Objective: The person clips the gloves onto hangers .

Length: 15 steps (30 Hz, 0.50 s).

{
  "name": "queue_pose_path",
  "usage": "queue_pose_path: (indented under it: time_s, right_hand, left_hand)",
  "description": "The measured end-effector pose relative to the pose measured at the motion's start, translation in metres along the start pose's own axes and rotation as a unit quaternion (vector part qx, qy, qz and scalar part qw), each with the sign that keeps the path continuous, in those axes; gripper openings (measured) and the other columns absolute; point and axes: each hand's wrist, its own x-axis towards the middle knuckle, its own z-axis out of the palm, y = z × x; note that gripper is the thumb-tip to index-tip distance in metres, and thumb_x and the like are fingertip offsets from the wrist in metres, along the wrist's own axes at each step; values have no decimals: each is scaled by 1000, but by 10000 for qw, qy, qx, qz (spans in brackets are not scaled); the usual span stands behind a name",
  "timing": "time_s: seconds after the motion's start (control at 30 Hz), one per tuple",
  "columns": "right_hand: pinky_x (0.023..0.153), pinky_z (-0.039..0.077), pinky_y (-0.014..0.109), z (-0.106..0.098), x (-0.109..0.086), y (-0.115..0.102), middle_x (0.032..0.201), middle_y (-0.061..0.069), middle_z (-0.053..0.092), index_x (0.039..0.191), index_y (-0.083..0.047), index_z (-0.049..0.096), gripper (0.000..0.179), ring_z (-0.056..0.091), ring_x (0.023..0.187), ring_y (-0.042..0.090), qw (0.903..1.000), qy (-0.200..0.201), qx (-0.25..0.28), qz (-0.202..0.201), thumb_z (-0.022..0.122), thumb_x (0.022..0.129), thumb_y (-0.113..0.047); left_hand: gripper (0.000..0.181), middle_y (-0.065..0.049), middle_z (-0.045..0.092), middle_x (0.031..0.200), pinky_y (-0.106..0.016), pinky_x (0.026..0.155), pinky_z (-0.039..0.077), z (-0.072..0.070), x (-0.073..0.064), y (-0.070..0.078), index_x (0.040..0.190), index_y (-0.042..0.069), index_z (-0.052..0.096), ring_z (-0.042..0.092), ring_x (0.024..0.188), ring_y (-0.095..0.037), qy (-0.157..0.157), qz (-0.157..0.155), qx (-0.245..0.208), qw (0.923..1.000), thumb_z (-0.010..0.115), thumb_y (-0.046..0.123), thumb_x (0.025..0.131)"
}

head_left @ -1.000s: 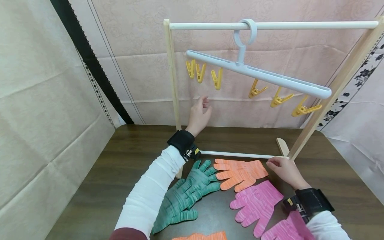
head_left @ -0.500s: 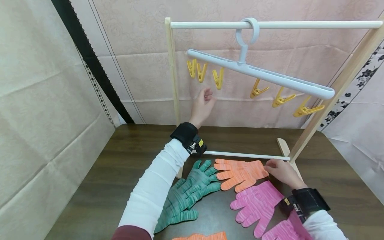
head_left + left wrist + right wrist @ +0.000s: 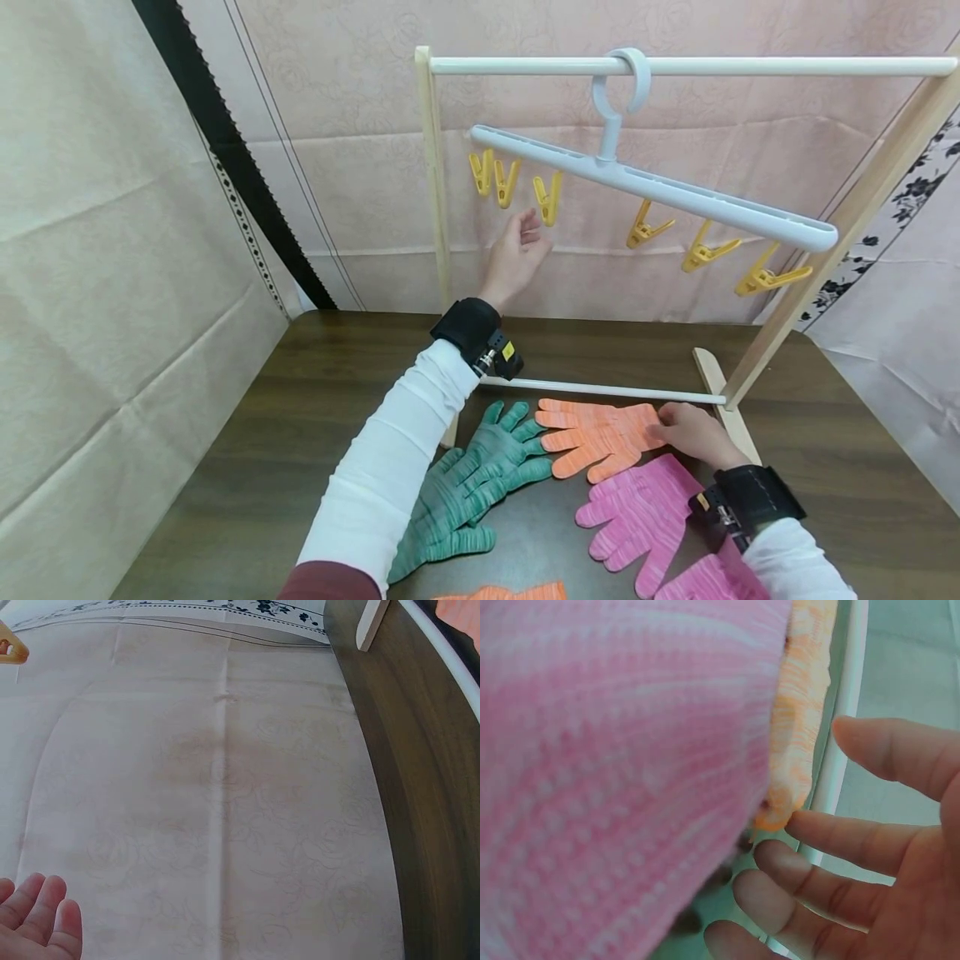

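Pink glove (image 3: 637, 521) lies nearer on table (image 3: 225, 475). Beyond it, right hand (image 3: 697, 433) has thumb and fingers spread; orange glove (image 3: 600, 437) lies just left of hand, cuff at fingers, contact cannot be told. Farther, left hand (image 3: 516, 257), raised, fingers loosely bent, near yellow clip (image 3: 548, 202) under hanger (image 3: 660, 190).

Orange glove (image 3: 618, 429), its cuff partly hidden behind the right hand (image 3: 697, 433), contact between them uncertain.
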Motion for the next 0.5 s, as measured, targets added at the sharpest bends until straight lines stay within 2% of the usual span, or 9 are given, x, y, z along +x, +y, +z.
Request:
queue_pose_path:
  time_s: [0.13, 0.27, 0.4, 0.5]
  right_hand:
    - [49, 27, 26, 1, 1, -4, 57, -2, 40, 71, -6, 54, 22, 37, 53, 14, 9999, 8, -88, 82, 61, 78, -25]
    - [51, 29, 27, -1, 0, -9, 63, 1, 46, 86, -2, 57, 28, 42, 58, 16, 9996, -45, -255, 146, 60, 79, -28]
    - [56, 40, 34, -5, -8, -20, 87, 14, 60, 106, 1, 56, 40, 55, 74, 25, 9995, -18, -318, 63, 58, 80, -30]
    - [60, 45, 40, -6, -17, -36, 99, 21, 61, 109, 2, 55, 42, 59, 83, 31, 9987, 239, -262, -363, 60, 81, -28]
  left_hand:
    - [53, -6, 43, 131, -25, 93, 40, 0, 2, 5, 135, 10, 30, 47, 115, -14, -69, 57, -168, 9998, 50, 24, 88]
    - [54, -6, 42, 132, -25, 93, 40, 0, 4, 10, 136, 11, 28, 46, 116, -15, -130, -6, -313, 9994, 50, 25, 89]
    - [53, -6, 43, 131, -26, 94, 39, -2, 6, 15, 135, 13, 29, 46, 116, -15, -174, -25, -423, 9989, 50, 25, 89]
    - [51, -6, 45, 129, -26, 95, 38, -3, 7, 18, 133, 13, 30, 46, 115, -15, -174, 19, -531, 9984, 51, 24, 88]
